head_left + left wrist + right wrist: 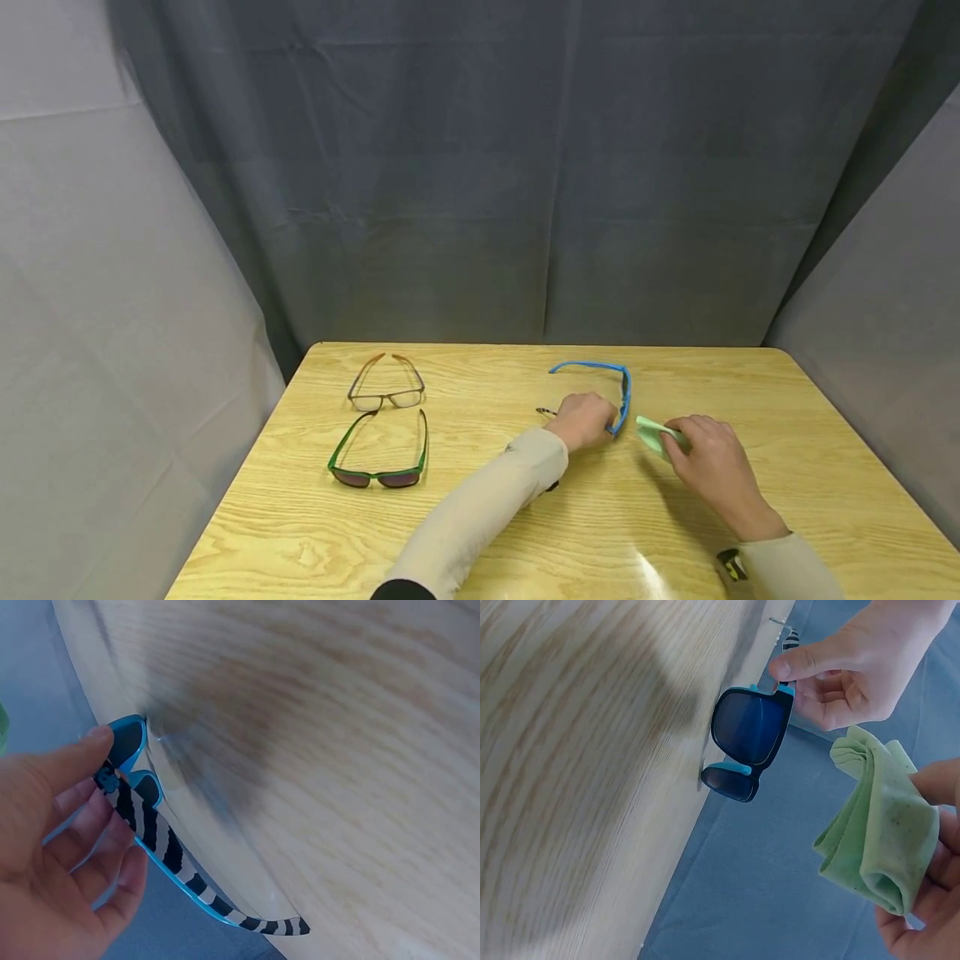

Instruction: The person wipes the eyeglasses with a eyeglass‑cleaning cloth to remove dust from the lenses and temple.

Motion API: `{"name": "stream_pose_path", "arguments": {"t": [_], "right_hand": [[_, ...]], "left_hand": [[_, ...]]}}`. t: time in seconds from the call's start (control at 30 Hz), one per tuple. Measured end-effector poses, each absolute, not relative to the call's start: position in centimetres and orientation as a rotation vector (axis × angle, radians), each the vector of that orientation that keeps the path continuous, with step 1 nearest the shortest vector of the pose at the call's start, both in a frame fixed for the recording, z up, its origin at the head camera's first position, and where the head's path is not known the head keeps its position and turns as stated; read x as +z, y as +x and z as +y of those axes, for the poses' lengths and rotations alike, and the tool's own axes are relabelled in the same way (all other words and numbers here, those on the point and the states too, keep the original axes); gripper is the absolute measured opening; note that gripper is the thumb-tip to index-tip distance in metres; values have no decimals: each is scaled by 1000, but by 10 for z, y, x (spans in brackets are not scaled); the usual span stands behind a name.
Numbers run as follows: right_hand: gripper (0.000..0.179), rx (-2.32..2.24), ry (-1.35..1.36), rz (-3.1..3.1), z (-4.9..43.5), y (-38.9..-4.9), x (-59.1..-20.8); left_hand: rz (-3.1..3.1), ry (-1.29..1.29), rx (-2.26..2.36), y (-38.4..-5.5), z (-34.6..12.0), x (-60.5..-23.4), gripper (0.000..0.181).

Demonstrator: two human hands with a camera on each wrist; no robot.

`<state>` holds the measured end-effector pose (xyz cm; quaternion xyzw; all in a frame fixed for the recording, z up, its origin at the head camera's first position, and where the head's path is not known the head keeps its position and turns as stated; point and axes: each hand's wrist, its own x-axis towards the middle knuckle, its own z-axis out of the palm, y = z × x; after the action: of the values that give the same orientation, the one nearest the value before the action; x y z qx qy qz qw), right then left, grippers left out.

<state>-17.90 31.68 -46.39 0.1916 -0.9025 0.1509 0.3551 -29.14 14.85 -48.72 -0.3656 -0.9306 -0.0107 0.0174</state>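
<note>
Dark grey curtain (420, 167), pale side panels (112, 292), probably cloth, wood-grain table (277, 533), small glare (649, 573)

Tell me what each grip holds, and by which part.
Left grip: the blue sunglasses, by the striped temple arm at its front end. Right grip: the green cloth, by one side.

Found no readable text, label, brand or number in any view. Noted small blue mark (107, 781) on striped temple (166, 844) of blue sunglasses (744, 729); could not decipher. Noted yellow-and-dark marking (734, 567) on wrist-worn device (729, 560), right of and nearer than blue sunglasses; too small to read.
</note>
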Motion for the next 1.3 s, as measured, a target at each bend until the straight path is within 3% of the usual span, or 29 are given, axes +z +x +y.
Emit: {"name": "stream_pose_path", "arguments": {"t": [0.3,0.47,0.73,1.3], "right_hand": [[18,386,498,-2325,316,-178,-463],[18,381,505,-2310,315,-179,-463],[16,383,489,-2333,313,-180,-463],[15,437,395,-2501,311,-176,-461]], "left_hand": [[-2815,-1154,14,-285,148,-488,26],[-2719,-1172,62,-285,143,-484,24],[-2555,-1196,170,-281,134,-469,3],[-2407,-1186,162,-279,104,-445,15]]}}
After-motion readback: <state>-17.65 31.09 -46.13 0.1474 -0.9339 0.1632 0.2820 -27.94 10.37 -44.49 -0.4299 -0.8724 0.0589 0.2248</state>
